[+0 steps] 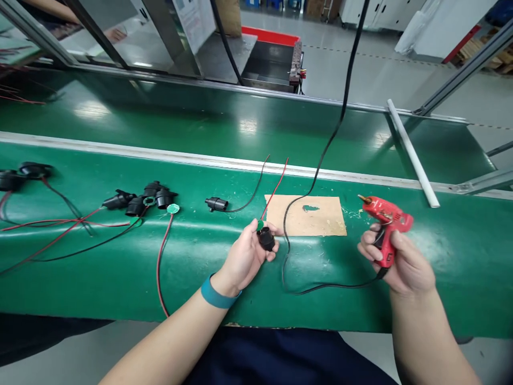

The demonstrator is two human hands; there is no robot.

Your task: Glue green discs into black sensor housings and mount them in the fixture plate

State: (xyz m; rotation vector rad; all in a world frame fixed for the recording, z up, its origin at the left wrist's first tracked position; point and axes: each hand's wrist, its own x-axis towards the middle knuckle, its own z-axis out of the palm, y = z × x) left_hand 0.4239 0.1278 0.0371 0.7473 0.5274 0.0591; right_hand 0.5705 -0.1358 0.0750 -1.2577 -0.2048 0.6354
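Above the surface (328, 311), my left hand (242, 255) holds a black connector (266, 239) in closed fingers (271, 256), my right hand (409, 267) a red glue gun (385, 214). The black cable (320, 287) loops between them; swinging wide could snag it, jerking the nozzle (364, 199).

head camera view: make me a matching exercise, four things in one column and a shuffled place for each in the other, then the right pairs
Things
1. red glue gun
2. white tube
3. black plastic socket
4. brown cardboard piece

Places
A. in the left hand
B. flat on the green worktop, between the two hands
C. in the right hand
D. across the pale strip, toward the right of the view

Right pairs: 1-C, 2-D, 3-A, 4-B
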